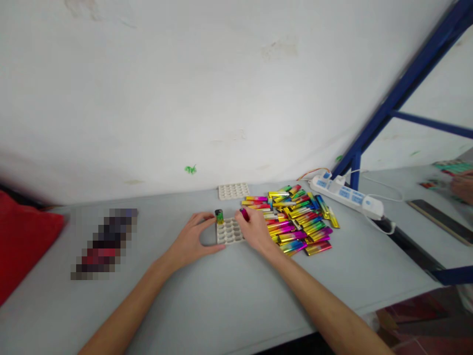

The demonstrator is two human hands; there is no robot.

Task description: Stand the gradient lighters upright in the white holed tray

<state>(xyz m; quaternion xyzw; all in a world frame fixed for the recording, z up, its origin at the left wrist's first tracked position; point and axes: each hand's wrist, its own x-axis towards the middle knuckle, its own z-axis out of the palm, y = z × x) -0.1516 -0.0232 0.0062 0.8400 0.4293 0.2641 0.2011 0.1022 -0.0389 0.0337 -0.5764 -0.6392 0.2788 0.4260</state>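
A white tray [229, 232] with rows of round holes lies on the table in front of me. One green and yellow lighter [219, 217] with a dark top stands upright in its far left corner. My left hand [195, 240] is beside the tray's left side, thumb and fingers spread, fingertips close to that lighter and the thumb by the tray's near edge. Over the right part of the tray, my right hand [254, 229] is closed on a purple lighter [244, 214], most of it hidden by the fingers. A pile of shiny multicoloured lighters [301, 217] lies just right of this hand.
A second holed tray [234, 191] lies near the wall. Behind the pile is a white power strip [346, 197] with cables, next to a blue metal frame [356, 153]. A pixelated object [105, 241] and red cloth [25, 236] are at left. Another person's hand [462, 186] is far right.
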